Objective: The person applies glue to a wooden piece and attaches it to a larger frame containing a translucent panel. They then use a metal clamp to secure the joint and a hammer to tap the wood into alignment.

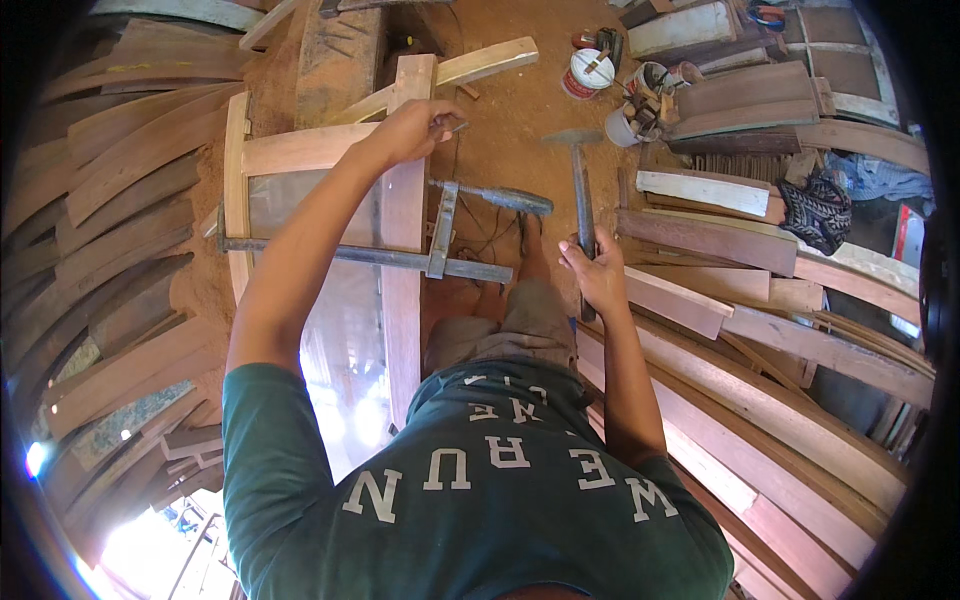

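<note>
My left hand pinches a small nail against the upright rail of a wooden window frame with a glass pane. My right hand grips the handle of a hammer, its metal head pointing away from me over the dirt floor. A long steel bar clamp with a screw handle squeezes the frame across its width, just below my left hand. My legs and green shirt fill the lower middle of the view.
Curved wooden planks are stacked at the left. More boards and frame pieces lie at the right. A white tin and small containers sit on the red dirt floor beyond the hammer. A patterned cloth rests on the boards.
</note>
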Available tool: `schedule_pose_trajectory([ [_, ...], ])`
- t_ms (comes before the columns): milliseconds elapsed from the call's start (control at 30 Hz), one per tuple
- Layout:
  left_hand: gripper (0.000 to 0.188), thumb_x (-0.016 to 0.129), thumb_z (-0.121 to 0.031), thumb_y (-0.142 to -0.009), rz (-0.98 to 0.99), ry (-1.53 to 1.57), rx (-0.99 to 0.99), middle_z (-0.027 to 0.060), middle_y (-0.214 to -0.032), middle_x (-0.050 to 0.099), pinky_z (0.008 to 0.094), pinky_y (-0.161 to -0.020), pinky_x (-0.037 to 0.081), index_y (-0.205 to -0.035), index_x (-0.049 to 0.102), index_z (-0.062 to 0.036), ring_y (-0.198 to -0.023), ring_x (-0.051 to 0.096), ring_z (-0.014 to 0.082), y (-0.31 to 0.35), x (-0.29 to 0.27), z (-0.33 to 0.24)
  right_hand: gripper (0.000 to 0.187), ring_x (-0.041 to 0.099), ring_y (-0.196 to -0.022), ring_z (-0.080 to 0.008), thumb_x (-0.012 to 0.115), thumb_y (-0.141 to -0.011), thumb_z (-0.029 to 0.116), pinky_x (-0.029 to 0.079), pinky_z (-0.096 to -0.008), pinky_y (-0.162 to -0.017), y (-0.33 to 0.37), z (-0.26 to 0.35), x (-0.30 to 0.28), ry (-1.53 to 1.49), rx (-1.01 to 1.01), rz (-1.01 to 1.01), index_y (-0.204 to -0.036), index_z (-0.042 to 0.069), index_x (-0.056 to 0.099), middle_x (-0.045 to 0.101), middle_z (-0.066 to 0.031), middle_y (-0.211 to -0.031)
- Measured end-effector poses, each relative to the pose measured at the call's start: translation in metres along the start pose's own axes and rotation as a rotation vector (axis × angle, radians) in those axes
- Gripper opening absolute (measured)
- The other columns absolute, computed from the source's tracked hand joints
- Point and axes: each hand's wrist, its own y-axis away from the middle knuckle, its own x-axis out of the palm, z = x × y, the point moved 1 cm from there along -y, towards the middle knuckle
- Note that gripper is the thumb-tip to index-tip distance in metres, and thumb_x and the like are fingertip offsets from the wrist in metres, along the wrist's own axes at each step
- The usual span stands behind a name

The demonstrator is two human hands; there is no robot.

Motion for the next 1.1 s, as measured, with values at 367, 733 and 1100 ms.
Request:
schedule_pose_trajectory([
  [367, 0.012, 0.069, 0.0, -0.088, 0.207, 0.104, -0.003, 0.0061, -0.084, 0.07, 0.0305, -0.076, 0.053, -0.1, 0.07, -0.0013, -0.081, 0.065, 0.0142, -0.049, 0.002, 0.012, 0.02, 0.062, -0.07, -0.0099, 0.075, -0.092, 0.013, 0.055, -0.0264, -0.065, 0.015, -0.013, -0.015, -0.008, 0.08, -0.075, -0.093, 0.003, 0.058, 0.06, -0.0007, -0.08],
  [733, 0.016, 0.065, 0.001, -0.085, 0.268, -0.151, 0.016, 0.0142, -0.092, 0.075, 0.0389, -0.077, 0.054, -0.1, 0.073, -0.0014, -0.085, 0.071, 0.0264, -0.051, 0.02, 0.003, 0.02, 0.051, -0.05, -0.0073, 0.072, -0.095, 0.02, 0.042, -0.0233, -0.045, 0.016, 0.009, -0.008, -0.044, 0.145, -0.061, -0.099, 0.006, 0.058, 0.055, 0.0, -0.068],
  [1100, 0.019, 0.067, 0.002, -0.081, 0.291, -0.18, 0.011, 0.0175, -0.09, 0.073, 0.0401, -0.077, 0.054, -0.098, 0.073, -0.0023, -0.085, 0.071, 0.0314, -0.055, 0.03, 0.003, 0.035, 0.046, -0.046, -0.0075, 0.058, -0.104, 0.035, 0.038, -0.0236, -0.041, 0.013, 0.003, 0.02, -0.166, 0.135, -0.069, -0.123, 0.006, 0.059, 0.053, -0.0002, -0.064],
])
